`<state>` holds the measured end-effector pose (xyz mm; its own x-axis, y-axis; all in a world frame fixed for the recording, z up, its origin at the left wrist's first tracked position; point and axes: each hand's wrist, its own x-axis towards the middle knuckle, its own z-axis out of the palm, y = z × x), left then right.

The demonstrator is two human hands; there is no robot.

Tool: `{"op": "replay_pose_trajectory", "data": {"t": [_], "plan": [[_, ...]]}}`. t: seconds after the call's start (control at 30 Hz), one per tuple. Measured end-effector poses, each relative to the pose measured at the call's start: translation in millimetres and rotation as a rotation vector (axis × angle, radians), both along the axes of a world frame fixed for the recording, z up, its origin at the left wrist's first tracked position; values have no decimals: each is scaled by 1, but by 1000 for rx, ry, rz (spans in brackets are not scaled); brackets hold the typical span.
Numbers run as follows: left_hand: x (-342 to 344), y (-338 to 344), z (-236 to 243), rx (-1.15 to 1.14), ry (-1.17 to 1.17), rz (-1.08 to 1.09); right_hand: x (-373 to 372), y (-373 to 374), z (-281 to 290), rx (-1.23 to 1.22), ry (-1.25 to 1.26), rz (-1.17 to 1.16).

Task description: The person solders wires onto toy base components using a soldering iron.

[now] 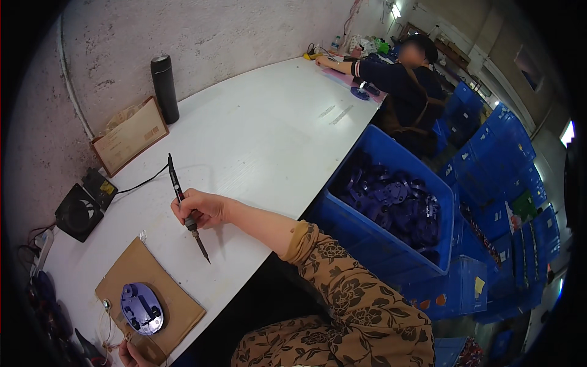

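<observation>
The left hand (131,353) is cut off at the lower edge, so its fingers cannot be judged. The right hand (200,209) grips a soldering iron (186,211), tip down above the white table (269,134), near a purple shell (142,308) on cardboard (177,306).

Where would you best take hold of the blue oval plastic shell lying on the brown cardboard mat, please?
Probably by its long curved sides, coming from straight above. The blue oval plastic shell lies flat, open side up, on the brown cardboard mat, so both side edges are free. The left hand is at the mat's near edge; the right hand holds the black soldering iron, so the left is likelier.
</observation>
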<state>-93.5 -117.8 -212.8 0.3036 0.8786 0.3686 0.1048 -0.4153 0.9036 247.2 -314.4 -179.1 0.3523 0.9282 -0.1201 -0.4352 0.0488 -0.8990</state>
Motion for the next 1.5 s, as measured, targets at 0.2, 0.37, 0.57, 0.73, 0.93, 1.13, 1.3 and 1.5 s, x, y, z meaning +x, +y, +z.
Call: {"op": "replay_pose_trajectory", "data": {"t": [0.2,0.37,0.57,0.73,0.93,1.13,1.3,1.5], "plan": [[-15,23,-26,-187,43,-40,12,18,-26,19,-12,-135],[9,7,-5,-159,-120,-85,0,30,1,-50,86,-129],[-3,4,-4,-202,-195,-83,-45,95,-3,-80,230,-239],[-8,6,-8,-228,-223,-109,-67,106,-2,-61,248,-279],[-7,10,-6,-235,-199,-106,-63,90,-13,-93,237,-268],[-11,25,-26,-189,13,-48,-48,83,-49,83,-106,-227],[-31,44,-42,-253,-33,-136,-59,105,-64,209,-373,-381],[-5,10,-9,-14,83,-34,-63,75,-32,50,257,-241]]}}
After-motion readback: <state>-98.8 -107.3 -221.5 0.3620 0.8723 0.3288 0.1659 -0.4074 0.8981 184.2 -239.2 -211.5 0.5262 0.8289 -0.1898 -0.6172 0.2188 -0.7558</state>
